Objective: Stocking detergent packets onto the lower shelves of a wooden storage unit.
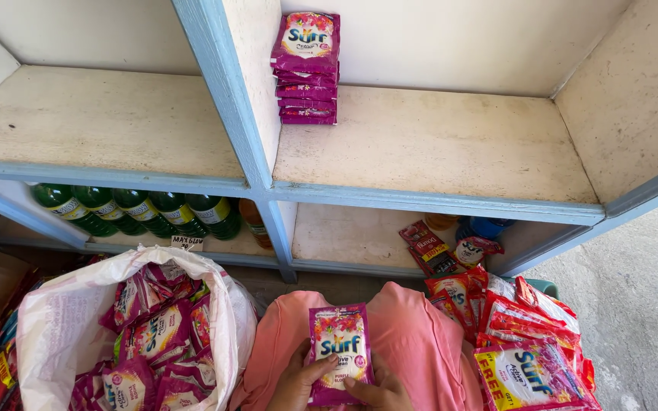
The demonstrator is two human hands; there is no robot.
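Note:
My left hand (296, 384) and my right hand (381, 392) together hold a stack of purple detergent sachets (340, 350) upright over my lap, which is covered in pink cloth (413, 335). My left thumb lies across the front of the top sachet. A white plastic bag (62, 327) at my left is full of the same purple sachets (158, 335). Several more purple sachets (307, 65) stand stacked against the back left of the upper right shelf compartment.
The wooden shelf has blue-painted edges (436, 202) and a blue divider (222, 91). Green bottles (146, 211) lie on the lower left shelf. Red sachets (436, 251) sit on the lower right shelf. A heap of red and pink packets (531, 342) is at my right. Concrete floor (641, 304) lies beyond.

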